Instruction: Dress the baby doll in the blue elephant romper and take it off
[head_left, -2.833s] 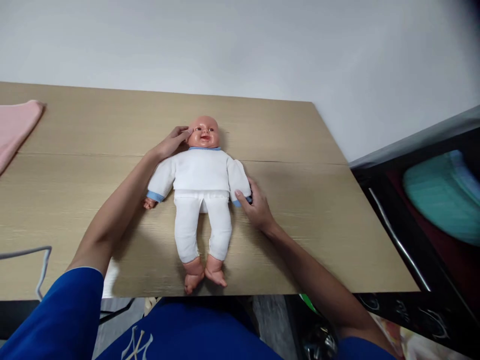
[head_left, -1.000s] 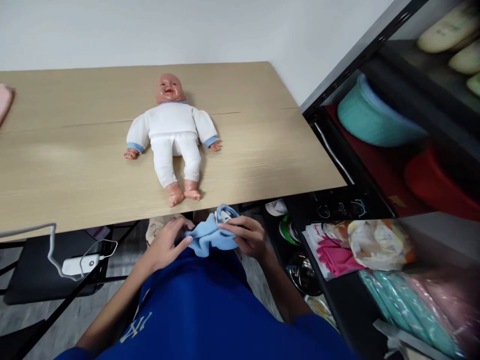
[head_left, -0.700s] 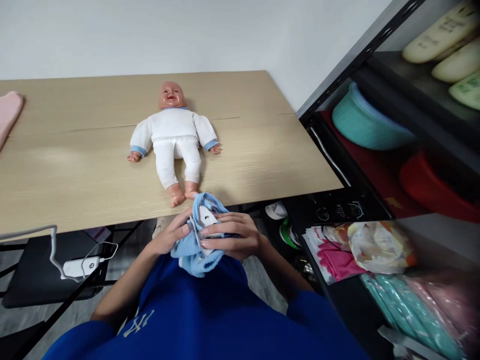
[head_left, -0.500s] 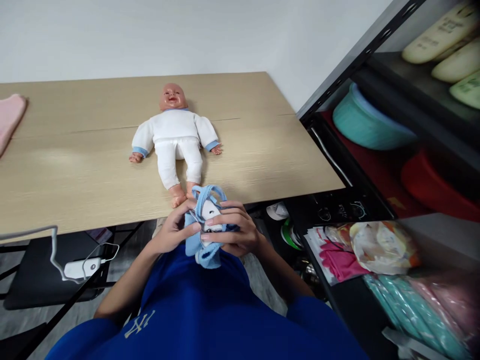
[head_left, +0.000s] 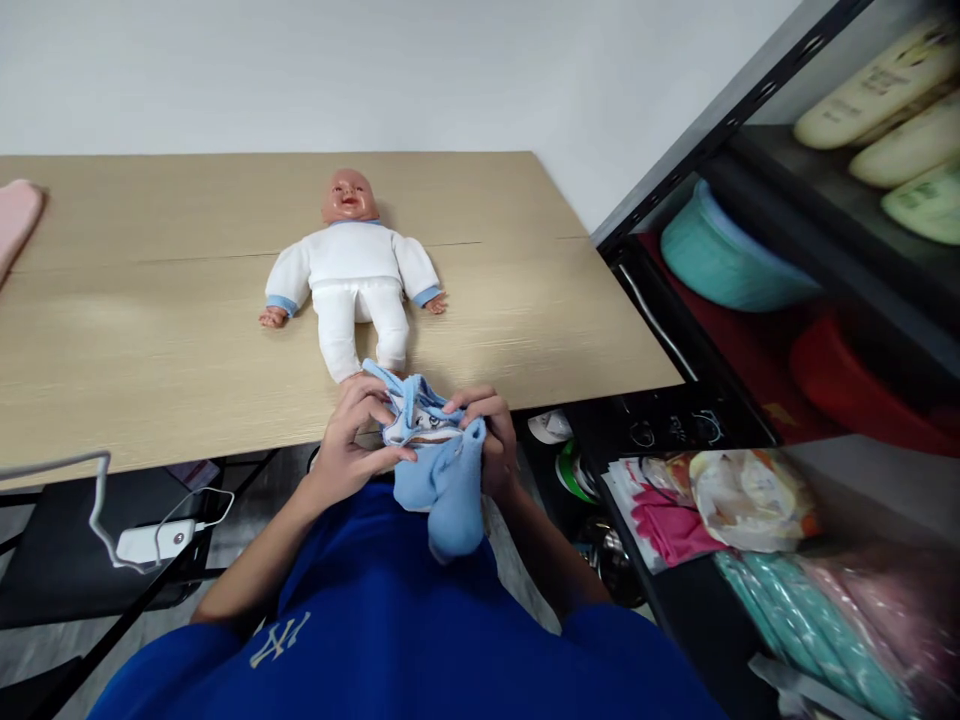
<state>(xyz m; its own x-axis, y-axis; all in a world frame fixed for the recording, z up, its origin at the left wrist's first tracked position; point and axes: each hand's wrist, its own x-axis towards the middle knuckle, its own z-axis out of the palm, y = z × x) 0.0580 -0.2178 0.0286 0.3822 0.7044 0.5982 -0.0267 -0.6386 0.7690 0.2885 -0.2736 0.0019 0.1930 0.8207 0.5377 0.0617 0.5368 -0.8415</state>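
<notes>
A baby doll (head_left: 355, 270) in a white suit with blue cuffs lies on its back on the wooden table (head_left: 150, 320), feet toward me. Just in front of its feet, at the table's near edge, both my hands hold a small light-blue garment (head_left: 439, 470). My left hand (head_left: 351, 432) pinches its left side with closed fingers. My right hand (head_left: 491, 440) grips its right side. The garment's opening with a white patch faces up, and a part of it hangs down toward my blue shirt.
A pink cloth (head_left: 16, 215) lies at the table's far left. A white cable and charger (head_left: 146, 540) hang below the table's edge. On the right a black shelf unit (head_left: 750, 330) holds a teal basin (head_left: 727, 262), a red basin and packaged items.
My hands left the doll, took up the blue garment at my lap and raised it to the table's edge by the doll's feet. Part of it now hangs down.
</notes>
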